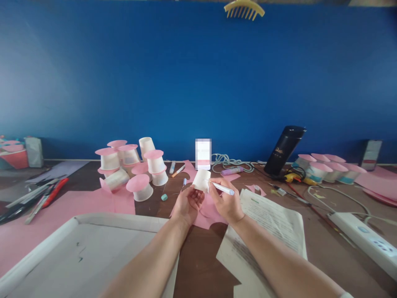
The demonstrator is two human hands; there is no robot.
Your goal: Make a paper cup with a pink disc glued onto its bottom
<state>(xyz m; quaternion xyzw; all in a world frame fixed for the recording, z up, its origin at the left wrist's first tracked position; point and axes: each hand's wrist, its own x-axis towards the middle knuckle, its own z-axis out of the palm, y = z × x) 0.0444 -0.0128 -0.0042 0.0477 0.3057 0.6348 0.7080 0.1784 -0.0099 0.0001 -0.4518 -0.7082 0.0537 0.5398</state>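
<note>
Work on the white cup (201, 181) appears part done; cups elsewhere look further along
Left hand (189, 203) pinched on the cup's near edge, right hand (228, 202) clamped on a white pen (222, 188) angled at it; pink-disced cups (156, 165) left of the left hand, blue-banded cups (319, 173) far right of the right; held cup shows no disc, decoration presumably left; nib contact and marks unclear, near end finger-covered, screen (203, 154) beyond pixelated

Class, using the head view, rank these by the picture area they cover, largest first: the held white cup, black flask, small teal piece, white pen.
1. Black flask
2. White cup
3. White pen, long but slender
4. Teal piece
</note>
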